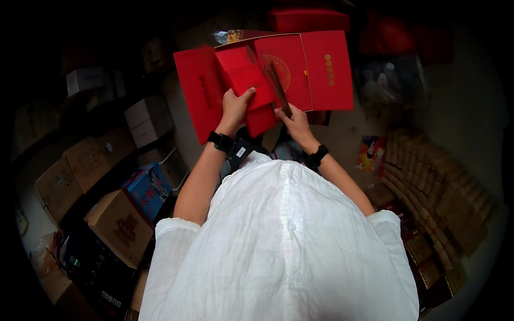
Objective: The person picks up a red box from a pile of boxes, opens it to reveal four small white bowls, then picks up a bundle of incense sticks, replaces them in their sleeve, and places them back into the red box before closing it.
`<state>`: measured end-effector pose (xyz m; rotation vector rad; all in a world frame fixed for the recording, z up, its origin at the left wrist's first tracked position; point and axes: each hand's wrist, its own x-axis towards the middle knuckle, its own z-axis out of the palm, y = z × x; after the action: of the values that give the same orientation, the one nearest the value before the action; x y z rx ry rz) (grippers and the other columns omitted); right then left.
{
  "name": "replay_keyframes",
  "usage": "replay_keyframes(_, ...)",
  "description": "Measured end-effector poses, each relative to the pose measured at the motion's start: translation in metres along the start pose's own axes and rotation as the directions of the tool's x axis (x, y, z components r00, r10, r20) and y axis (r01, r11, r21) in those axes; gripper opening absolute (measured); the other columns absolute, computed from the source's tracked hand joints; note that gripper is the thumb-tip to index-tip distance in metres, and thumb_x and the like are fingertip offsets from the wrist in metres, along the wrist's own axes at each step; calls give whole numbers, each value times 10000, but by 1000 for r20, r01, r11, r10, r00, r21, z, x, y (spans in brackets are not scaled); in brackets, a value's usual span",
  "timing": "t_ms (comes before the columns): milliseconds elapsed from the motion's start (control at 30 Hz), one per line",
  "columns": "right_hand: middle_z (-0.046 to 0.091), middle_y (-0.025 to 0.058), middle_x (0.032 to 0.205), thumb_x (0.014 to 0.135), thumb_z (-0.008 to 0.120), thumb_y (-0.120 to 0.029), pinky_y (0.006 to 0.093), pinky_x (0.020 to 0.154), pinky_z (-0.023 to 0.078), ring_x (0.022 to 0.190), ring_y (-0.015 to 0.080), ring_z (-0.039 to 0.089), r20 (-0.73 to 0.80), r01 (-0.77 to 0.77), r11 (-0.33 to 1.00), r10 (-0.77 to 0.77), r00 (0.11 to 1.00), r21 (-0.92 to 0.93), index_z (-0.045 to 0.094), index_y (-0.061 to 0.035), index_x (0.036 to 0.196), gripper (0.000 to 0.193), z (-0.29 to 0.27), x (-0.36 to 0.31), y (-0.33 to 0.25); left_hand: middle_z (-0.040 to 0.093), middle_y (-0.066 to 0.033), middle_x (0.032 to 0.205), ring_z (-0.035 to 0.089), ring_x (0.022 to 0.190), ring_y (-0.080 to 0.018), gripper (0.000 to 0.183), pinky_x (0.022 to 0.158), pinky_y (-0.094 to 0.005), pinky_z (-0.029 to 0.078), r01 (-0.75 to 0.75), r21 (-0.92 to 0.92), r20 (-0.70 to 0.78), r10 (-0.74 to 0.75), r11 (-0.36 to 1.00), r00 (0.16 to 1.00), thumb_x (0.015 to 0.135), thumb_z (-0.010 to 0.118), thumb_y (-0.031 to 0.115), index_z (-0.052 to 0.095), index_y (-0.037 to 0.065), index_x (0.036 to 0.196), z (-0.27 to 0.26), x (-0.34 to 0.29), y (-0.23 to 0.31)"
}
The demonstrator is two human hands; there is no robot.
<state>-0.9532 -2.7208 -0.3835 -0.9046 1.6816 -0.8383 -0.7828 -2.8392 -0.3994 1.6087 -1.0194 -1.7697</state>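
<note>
A red gift box with gold round marks on its right side lies open in front of me, its left flap folded outward. Over the box, my left hand grips a flat red packet, thumb on top; whether it is one piece or a few layered together I cannot tell. My right hand is closed around the lower end of a slim, dark brown, stick-like thing, whose upper end is smeared by motion beside the packet. A gold round pattern shows on the box behind it.
Another red box sits beyond the open one, near a clear plastic bag. Cardboard cartons and a blue box crowd my left. Rows of brown bundles lie on my right.
</note>
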Motion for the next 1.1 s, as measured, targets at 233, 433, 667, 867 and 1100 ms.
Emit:
replay_keyframes(233, 683, 97, 771, 862, 780, -221, 297, 649, 506, 721, 148, 671, -148, 57, 995, -43, 988, 87, 611, -9, 1069, 341, 7, -3, 13, 722, -168, 1017, 716, 851, -234, 338, 741, -358, 585, 48, -73, 15, -47, 996, 999, 855, 763, 150, 638, -58, 1090, 2, -5, 1)
replay_keyframes(433, 680, 78, 769, 879, 758, -196, 291, 586, 495, 601, 136, 634, 57, -29, 980, 18, 998, 196, 622, -10, 1088, 311, -6, -17, 33, 721, -162, 1034, 710, 880, -229, 322, 769, -357, 585, 6, -173, -62, -17, 985, 998, 872, 748, 146, 632, -56, 1096, -10, 2, -11)
replay_keyframes(667, 604, 11, 803, 932, 670, -83, 272, 639, 479, 683, 99, 563, 276, -271, 944, 214, 937, 190, 593, -2, 1161, 255, -71, -85, 53, 712, -159, 1092, 709, 913, -223, 350, 788, -340, 583, 36, -10, 52, -36, 999, 998, 896, 730, 157, 626, -62, 1148, -20, 7, 12)
replay_keyframes(867, 592, 4, 824, 942, 674, -128, 255, 665, 464, 720, 91, 562, 237, -339, 919, 290, 927, 200, 577, -15, 1112, 225, -112, -125, 74, 704, -206, 1088, 708, 932, -256, 510, 796, -362, 571, -115, 221, 61, 104, 968, 993, 840, 799, 238, 590, -89, 1169, -36, 29, -26)
replay_keyframes(1100, 620, 17, 846, 948, 692, -175, 257, 674, 475, 724, 94, 601, 181, -411, 876, 374, 910, 254, 551, -29, 1116, 263, -123, -124, 50, 668, -228, 1059, 678, 902, -349, 768, 802, -414, 553, -169, 713, -64, 303, 680, 951, 791, 839, 363, 476, -96, 1289, -21, 11, 12)
